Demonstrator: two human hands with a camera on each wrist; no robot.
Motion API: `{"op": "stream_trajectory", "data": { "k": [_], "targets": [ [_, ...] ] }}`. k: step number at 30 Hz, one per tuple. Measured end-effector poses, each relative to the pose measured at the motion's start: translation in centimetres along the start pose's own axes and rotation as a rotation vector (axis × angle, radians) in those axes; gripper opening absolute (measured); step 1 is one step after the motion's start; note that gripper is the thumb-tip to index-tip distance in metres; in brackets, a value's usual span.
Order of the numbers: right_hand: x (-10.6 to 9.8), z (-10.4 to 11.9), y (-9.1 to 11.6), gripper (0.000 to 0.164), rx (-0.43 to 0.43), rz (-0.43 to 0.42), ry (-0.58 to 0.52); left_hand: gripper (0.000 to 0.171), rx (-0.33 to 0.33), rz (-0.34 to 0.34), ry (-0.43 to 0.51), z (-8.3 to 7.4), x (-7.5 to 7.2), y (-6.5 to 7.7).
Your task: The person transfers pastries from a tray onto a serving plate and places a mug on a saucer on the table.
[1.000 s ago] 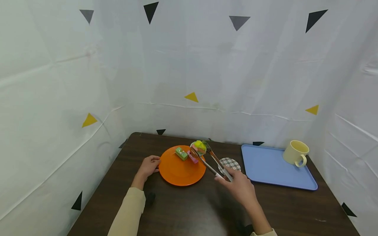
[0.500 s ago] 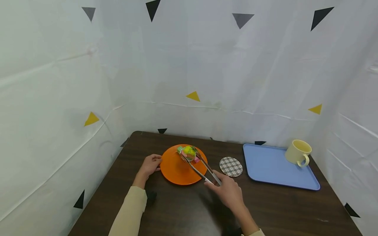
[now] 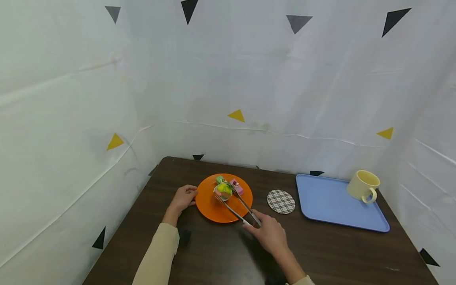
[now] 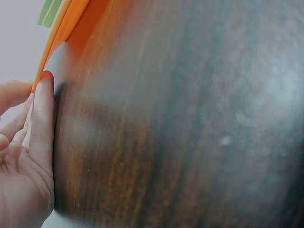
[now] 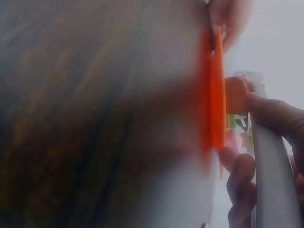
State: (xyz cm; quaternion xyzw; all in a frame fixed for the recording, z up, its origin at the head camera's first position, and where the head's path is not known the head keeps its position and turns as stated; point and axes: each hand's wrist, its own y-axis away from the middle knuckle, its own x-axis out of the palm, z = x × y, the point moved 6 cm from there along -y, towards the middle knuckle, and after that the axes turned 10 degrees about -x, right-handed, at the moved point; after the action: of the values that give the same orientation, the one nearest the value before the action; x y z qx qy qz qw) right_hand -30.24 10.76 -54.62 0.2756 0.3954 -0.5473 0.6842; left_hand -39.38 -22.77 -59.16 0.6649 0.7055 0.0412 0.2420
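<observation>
An orange plate [image 3: 213, 212] lies on the dark wooden table. My left hand [image 3: 184, 197] pinches its left rim, thumb above and a finger underneath in the left wrist view. My right hand [image 3: 271, 234] grips metal tongs [image 3: 233, 211], whose tips stand on either side of a small round toy dessert [image 3: 224, 189] with a yellow top over the plate. Behind it on the plate sit a green cake piece [image 3: 219, 179] and a pink cake piece [image 3: 236, 186]. In the right wrist view the tongs' grey handle [image 5: 273, 171] runs through my fingers, beside the plate's edge.
A round checked coaster [image 3: 281, 202] lies right of the plate. Farther right is a blue tray [image 3: 335, 213] with a yellow mug [image 3: 360, 186] at its back right corner. White curtains [image 3: 249, 71] stand behind and beside the table.
My right hand has carried the dessert in the tongs leftward and down over the plate, from beyond its back right rim. The coaster has come into full view. My left hand keeps its hold.
</observation>
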Motion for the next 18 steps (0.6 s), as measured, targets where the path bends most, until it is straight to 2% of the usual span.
{"op": "stream_trajectory", "data": {
  "k": [13, 18],
  "targets": [
    [0.52, -0.35, -0.64, 0.069, -0.024, 0.007, -0.031, 0.039, -0.016, -0.001, -0.016, 0.28, -0.14, -0.46],
    [0.54, -0.39, -0.64, 0.064, -0.018, 0.018, -0.063, 0.038, -0.018, 0.001, -0.021, 0.36, -0.10, -0.52]
  ]
}}
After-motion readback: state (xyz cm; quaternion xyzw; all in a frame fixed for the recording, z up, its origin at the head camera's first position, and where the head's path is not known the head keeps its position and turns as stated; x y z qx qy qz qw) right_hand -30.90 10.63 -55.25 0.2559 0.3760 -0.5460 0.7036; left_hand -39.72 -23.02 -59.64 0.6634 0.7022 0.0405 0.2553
